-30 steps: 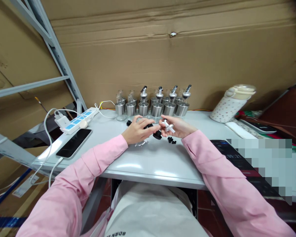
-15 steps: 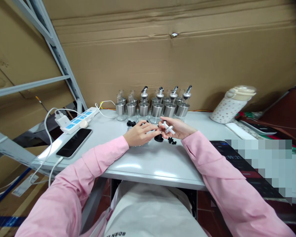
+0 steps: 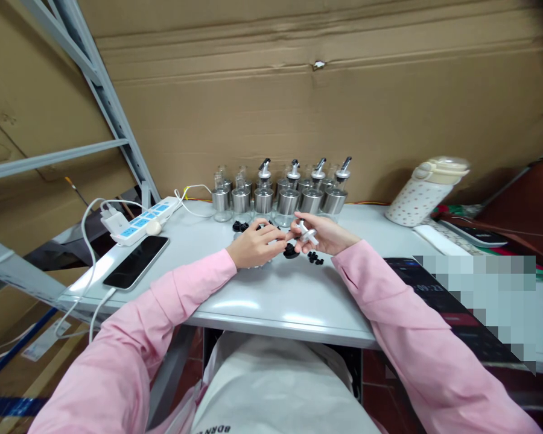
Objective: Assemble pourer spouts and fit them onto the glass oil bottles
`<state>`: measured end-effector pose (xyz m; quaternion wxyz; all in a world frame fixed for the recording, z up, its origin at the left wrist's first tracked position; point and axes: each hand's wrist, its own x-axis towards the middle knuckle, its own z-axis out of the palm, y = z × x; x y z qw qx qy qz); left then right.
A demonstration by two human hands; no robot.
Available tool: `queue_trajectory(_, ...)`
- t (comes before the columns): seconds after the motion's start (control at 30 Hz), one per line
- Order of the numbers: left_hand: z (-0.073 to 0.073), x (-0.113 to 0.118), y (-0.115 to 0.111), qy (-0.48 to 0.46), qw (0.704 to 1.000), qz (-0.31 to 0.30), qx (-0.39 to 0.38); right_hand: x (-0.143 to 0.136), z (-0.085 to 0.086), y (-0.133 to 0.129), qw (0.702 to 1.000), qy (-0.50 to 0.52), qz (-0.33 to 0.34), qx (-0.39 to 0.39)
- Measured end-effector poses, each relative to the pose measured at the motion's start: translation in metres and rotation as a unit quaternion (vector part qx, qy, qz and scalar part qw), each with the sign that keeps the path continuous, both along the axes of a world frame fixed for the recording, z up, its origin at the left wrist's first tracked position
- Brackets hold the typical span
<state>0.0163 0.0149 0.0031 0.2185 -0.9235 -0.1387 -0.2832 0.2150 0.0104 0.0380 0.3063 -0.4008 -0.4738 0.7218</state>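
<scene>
My right hand (image 3: 324, 234) pinches a white and silver bottle pourer (image 3: 309, 235), which lies tilted across its fingers. My left hand (image 3: 256, 246) is just left of it, fingers bent together and pointing at the pourer; anything small in its fingertips is too hard to make out. Below the fingertips a black round part (image 3: 291, 251) is on the table. Several tiny black pieces (image 3: 315, 258) lie under my right hand. Black stoppers (image 3: 239, 226) sit behind my left hand, which partly hides a clear lump beneath it.
Glass bottles with steel sleeves (image 3: 288, 202) stand in rows at the back, some topped with pourers (image 3: 319, 169). A power strip (image 3: 147, 220) and a phone (image 3: 136, 262) lie left. At right are a dotted tumbler (image 3: 423, 193) and a dark screen device (image 3: 434, 295).
The pourer has turned slightly in my right hand. My left fingertips have drawn back a little to the left, and the black round part has shifted slightly.
</scene>
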Motion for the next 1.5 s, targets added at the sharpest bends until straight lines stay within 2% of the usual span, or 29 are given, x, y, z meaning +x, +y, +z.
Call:
queue_trajectory(0.13,0.0015,-0.001,-0.0008,-0.031,0.999,0.014,-0.033,0.001,0.002,0.0017,0.999,0.025,-0.042,0.01)
queue_trajectory(0.3,0.0024,-0.0034,0.0,-0.119,0.99,0.066,-0.042,0.0023,0.0042,0.0026,0.991,0.098,-0.086,-0.012)
queue_trajectory(0.4,0.002,-0.004,0.001,-0.139,0.987,0.077,-0.04,0.0005,0.0052,0.0003,0.988,0.139,-0.07,-0.012)
queue_trajectory(0.53,0.0018,-0.0038,0.001,-0.106,0.991,0.073,-0.046,-0.0031,0.0055,-0.0022,0.987,0.157,-0.037,0.014)
queue_trajectory(0.73,-0.0004,-0.002,0.0004,-0.071,0.996,0.036,-0.033,-0.0027,0.0036,-0.0026,0.986,0.158,0.0,0.056)
queue_trajectory(1.0,-0.0029,-0.0004,0.0016,-0.104,0.995,0.001,-0.011,-0.0015,0.0015,-0.0012,0.986,0.132,0.058,0.082)
queue_trajectory(1.13,-0.0007,-0.0004,0.0005,-0.131,0.991,-0.023,0.009,-0.0004,0.0003,0.0017,0.986,0.145,0.051,0.066)
queue_trajectory(1.3,0.0025,-0.0013,-0.0027,-0.098,0.994,0.023,0.035,0.0028,-0.0004,0.0041,0.989,0.144,0.019,0.035)
queue_trajectory(1.5,0.0039,-0.0006,-0.0029,-0.067,0.995,0.041,0.065,0.0038,-0.0028,0.005,0.989,0.14,0.017,0.035)
